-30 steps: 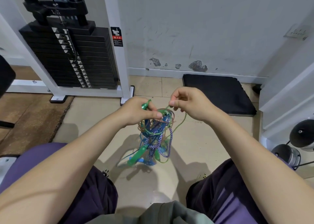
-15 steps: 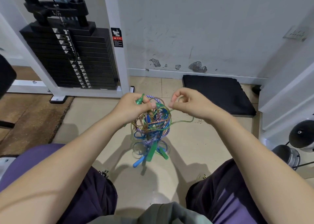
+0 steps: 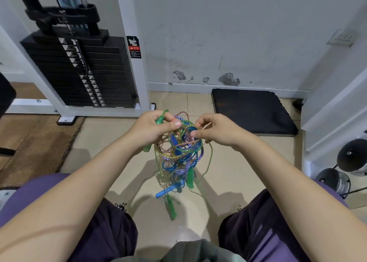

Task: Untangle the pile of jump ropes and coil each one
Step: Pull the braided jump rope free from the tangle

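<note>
Left hand point(image 3: 153, 130) grips a green plastic handle point(image 3: 159, 120); right hand point(image 3: 214, 131) pinches the knotted rope tangle point(image 3: 178, 154).

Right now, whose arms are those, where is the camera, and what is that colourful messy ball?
The camera sits on a person's head, looking down, so the arms are their own. The messy ball is a tangle of jump ropes, held up above the tiled floor. The left hand grips a green handle; the right hand pinches a thin cord. More handles, a blue one and green ones, dangle below. Behind stand a gym weight stack and a black mat.
</note>
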Motion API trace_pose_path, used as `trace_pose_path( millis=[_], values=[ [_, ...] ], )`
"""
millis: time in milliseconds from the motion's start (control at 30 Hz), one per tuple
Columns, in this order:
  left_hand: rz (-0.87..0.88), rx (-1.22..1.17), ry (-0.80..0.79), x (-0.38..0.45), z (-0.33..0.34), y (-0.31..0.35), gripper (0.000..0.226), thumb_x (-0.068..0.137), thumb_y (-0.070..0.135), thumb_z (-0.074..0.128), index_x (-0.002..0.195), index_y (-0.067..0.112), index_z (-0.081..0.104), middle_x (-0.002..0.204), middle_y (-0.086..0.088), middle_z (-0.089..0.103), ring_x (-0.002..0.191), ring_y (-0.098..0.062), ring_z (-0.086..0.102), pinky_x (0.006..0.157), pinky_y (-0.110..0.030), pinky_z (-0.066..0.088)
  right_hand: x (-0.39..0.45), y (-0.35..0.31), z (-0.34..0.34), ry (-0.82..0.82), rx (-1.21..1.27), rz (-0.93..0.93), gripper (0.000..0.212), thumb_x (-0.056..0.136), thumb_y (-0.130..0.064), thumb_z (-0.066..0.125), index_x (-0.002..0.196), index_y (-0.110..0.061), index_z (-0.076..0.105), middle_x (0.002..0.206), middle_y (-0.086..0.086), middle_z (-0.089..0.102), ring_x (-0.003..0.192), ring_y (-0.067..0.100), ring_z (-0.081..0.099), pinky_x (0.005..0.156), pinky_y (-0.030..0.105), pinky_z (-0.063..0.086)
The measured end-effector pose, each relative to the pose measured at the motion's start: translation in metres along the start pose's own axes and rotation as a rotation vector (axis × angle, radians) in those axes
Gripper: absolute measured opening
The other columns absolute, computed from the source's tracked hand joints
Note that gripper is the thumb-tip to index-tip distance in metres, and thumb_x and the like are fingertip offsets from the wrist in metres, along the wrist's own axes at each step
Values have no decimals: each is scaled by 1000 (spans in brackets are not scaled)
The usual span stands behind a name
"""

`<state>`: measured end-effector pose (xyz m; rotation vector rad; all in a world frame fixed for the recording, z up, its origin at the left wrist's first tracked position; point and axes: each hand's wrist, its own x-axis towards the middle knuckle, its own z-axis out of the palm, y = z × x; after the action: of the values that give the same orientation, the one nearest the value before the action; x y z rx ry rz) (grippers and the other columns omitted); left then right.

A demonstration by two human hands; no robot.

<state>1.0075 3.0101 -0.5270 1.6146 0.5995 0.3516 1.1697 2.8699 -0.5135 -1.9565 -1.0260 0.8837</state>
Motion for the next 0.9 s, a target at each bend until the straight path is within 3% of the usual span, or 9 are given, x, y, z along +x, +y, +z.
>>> trace_pose_path(
  millis=[167, 300, 400, 467, 533, 633, 733, 800, 900],
  values=[
    [-116, 443, 18, 4, -11, -4, 42, 86, 55, 68, 78, 14, 72, 55, 6, 62, 42, -12, 47, 45, -18, 40, -1, 4, -5, 16, -38, -28, 18, 84, -6, 75, 79, -11, 58, 86, 9, 58, 70, 21, 61, 66, 38, 61],
    [-192, 857, 123, 13, -19, -13, 67, 87, 73, 48, 91, 9, 68, 108, -14, 72, 97, -28, 66, 89, -38, 52, 0, 6, -8, 75, 19, -48, 21, 83, -4, 75, 78, -13, 56, 81, 8, 54, 75, 24, 58, 80, 52, 56],
    [-165, 686, 87, 15, -17, -13, 68, 87, 70, 52, 125, 14, 65, 134, -7, 62, 124, -24, 55, 104, -37, 44, -1, 5, -9, 44, 77, -92, 19, 81, -3, 76, 80, -12, 59, 80, 8, 59, 75, 20, 58, 83, 50, 54],
    [-137, 459, 23, 14, -12, -13, 56, 90, 66, 54, 127, 26, 64, 129, 3, 64, 121, -16, 57, 104, -34, 43, -2, 3, -9, 15, 135, -140, 20, 80, 0, 75, 79, -13, 60, 78, 5, 63, 73, 16, 60, 77, 38, 54],
    [-132, 304, 20, 15, -7, -15, 38, 94, 58, 56, 109, 26, 68, 112, 3, 70, 106, -14, 64, 94, -31, 47, -2, 1, -9, 12, 189, -167, 22, 79, 4, 75, 79, -13, 60, 75, 2, 65, 69, 13, 60, 72, 28, 53],
    [-104, 107, 138, 16, -6, -9, 29, 98, 40, 58, 85, 17, 71, 85, -6, 71, 77, -16, 62, 74, -23, 48, -1, 3, -11, 52, 130, -132, 23, 78, 3, 77, 79, -12, 59, 76, 5, 64, 70, 16, 59, 74, 34, 52],
    [16, 320, 194, 15, -11, -5, 27, 96, 40, 61, 75, 27, 73, 76, -10, 65, 71, -18, 52, 69, -30, 41, -1, 7, -11, 27, -46, -56, 23, 77, 1, 78, 82, -12, 61, 82, 7, 62, 76, 19, 57, 80, 39, 51],
    [104, 532, 188, 12, -10, -6, 26, 96, 39, 61, 74, 29, 71, 74, -16, 65, 69, -26, 54, 66, -34, 42, -2, 8, -12, 8, -98, -42, 21, 78, 1, 78, 86, -13, 63, 87, 5, 64, 79, 16, 58, 80, 31, 52],
    [191, 517, 77, 7, 1, -4, 26, 96, 32, 63, 75, 20, 70, 73, -10, 68, 71, -24, 61, 67, -37, 47, -2, 3, -13, 45, -107, -91, 23, 83, -4, 75, 99, -17, 65, 94, 3, 64, 75, 13, 55, 71, 21, 48]
  ],
)
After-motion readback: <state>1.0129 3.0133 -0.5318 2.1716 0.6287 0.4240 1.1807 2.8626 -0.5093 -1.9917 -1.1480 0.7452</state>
